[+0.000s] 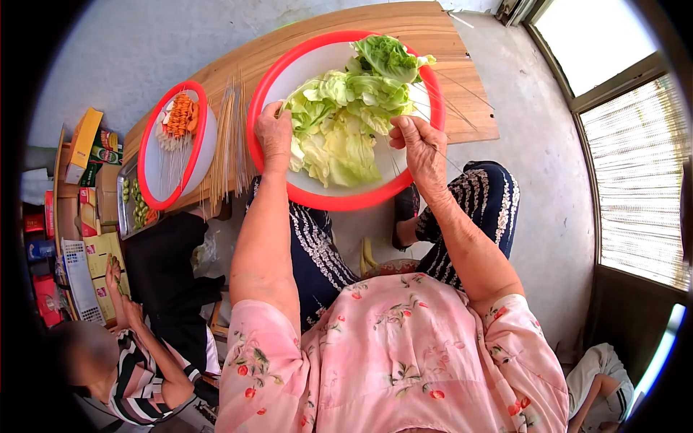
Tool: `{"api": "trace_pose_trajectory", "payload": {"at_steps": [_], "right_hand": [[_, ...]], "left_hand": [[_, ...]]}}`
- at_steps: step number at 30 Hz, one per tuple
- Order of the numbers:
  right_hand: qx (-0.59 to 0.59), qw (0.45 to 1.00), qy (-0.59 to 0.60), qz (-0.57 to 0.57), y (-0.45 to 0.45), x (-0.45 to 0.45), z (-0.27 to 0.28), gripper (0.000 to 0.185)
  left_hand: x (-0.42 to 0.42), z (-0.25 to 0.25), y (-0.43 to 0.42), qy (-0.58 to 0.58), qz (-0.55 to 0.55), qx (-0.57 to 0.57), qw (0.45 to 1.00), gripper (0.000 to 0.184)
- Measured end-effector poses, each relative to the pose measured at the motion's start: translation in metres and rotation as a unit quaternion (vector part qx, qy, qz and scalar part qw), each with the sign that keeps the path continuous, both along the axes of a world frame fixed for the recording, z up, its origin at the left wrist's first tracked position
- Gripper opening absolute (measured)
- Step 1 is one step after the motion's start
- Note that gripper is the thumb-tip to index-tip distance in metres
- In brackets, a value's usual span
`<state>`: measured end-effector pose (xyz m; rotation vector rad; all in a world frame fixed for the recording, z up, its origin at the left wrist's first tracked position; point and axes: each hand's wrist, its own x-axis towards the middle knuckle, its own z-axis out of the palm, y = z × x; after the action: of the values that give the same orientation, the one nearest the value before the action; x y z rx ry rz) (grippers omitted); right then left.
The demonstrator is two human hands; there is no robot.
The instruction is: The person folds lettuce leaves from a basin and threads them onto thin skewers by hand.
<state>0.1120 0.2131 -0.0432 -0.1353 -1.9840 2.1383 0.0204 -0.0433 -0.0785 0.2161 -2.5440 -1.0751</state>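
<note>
A wide white basin with a red rim [346, 201] holds several pale green lettuce leaves [346, 137]. Over its left side, my left hand [274, 137] is closed at the edge of a leaf, fingertips partly hidden. My right hand [422, 148] is over the basin's right side, thumb and fingers pinched together on a thin skewer [455, 165] that sticks out to the lower right. A darker green bunch of lettuce [388, 59] lies at the far rim, with thin skewers beside it.
Left on the wooden table [325, 20] are loose bamboo skewers [229, 137] and a red-rimmed basket [149, 189] holding skewered orange food [180, 115]. A tray of green pieces [133, 202] and stacked boxes [101, 252] stand further left. Another person [144, 361] sits at lower left.
</note>
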Motion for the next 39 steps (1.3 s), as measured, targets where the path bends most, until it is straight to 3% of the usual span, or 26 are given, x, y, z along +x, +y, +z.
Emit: {"api": "trace_pose_trajectory", "payload": {"at_steps": [1, 5, 11, 17, 20, 23, 26, 29, 32, 35, 39], "right_hand": [[0.003, 1.000, -0.010, 0.006, 0.000, 0.001, 0.001, 0.029], [0.030, 0.997, -0.046, 0.058, -0.002, 0.008, 0.016, 0.028], [0.052, 0.991, -0.029, 0.120, -0.014, 0.007, 0.033, 0.030], [0.077, 0.992, 0.018, 0.103, -0.018, -0.023, 0.017, 0.029], [0.051, 0.997, 0.019, 0.057, -0.018, -0.027, 0.011, 0.027], [-0.007, 0.999, 0.018, 0.038, -0.017, -0.029, 0.004, 0.027], [0.011, 0.999, 0.011, 0.042, -0.016, -0.029, 0.002, 0.027], [-0.015, 0.999, 0.000, 0.045, -0.017, -0.027, 0.003, 0.028], [-0.011, 0.999, -0.016, 0.050, -0.017, -0.026, 0.008, 0.030], [-0.019, 0.999, -0.038, 0.031, -0.013, -0.028, 0.017, 0.032], [-0.052, 0.998, -0.025, 0.017, -0.012, -0.034, 0.011, 0.032]], "left_hand": [[0.001, 0.001, -0.001, -0.005, 0.000, 0.048, 0.999, 0.028], [0.007, 0.011, 0.007, -0.046, 0.005, -0.014, 0.999, 0.029], [0.010, 0.005, 0.020, -0.004, -0.009, -0.194, 0.981, 0.035], [0.012, 0.016, 0.035, -0.003, 0.006, -0.284, 0.959, 0.036], [0.006, 0.005, 0.031, 0.029, 0.022, -0.269, 0.962, 0.033], [-0.001, -0.007, 0.020, 0.034, 0.047, -0.179, 0.982, 0.025], [-0.002, 0.002, 0.006, -0.007, 0.057, 0.009, 0.998, 0.025], [0.001, 0.003, 0.002, 0.008, 0.057, 0.103, 0.993, 0.029], [-0.002, -0.005, -0.006, 0.020, 0.033, 0.072, 0.997, 0.032], [0.010, 0.021, 0.006, -0.007, 0.047, 0.128, 0.991, 0.031], [0.005, 0.015, -0.006, 0.025, 0.026, 0.156, 0.987, 0.033]]}}
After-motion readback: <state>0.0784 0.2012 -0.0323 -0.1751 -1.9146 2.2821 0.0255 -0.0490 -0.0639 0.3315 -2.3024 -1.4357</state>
